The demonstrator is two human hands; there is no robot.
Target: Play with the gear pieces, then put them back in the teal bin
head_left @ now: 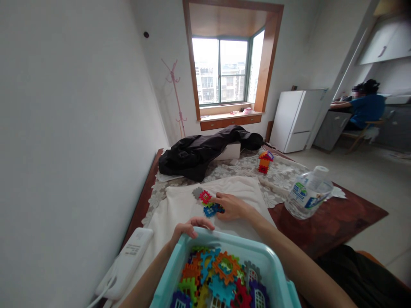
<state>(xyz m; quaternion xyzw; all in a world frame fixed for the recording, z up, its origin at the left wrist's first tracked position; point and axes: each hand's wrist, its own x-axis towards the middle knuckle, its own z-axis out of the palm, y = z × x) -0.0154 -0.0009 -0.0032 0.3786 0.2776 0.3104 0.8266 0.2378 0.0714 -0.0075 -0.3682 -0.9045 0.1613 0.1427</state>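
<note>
My left hand (192,227) is closed over the far left rim of a light-blue plastic bin (237,243). Inside the bin lie many colourful interlocking building pieces (226,267), in orange, blue, green, red, purple and grey. Beyond the bin, my right hand (233,207) reaches down to a blue building piece (210,210) on the white cloth (183,196). Its fingers are bent at that piece's right side, beside darker blue and green pieces partly hidden by them. A red piece (205,196) and a grey piece (198,193) lie just left of the fingertips.
A large clear bottle (306,196) stands at the table's right side. Farther back are a small orange-and-red built house (265,162) and a black garment (199,154). A white power strip (130,261) lies front left. A person (366,105) sits at the far right.
</note>
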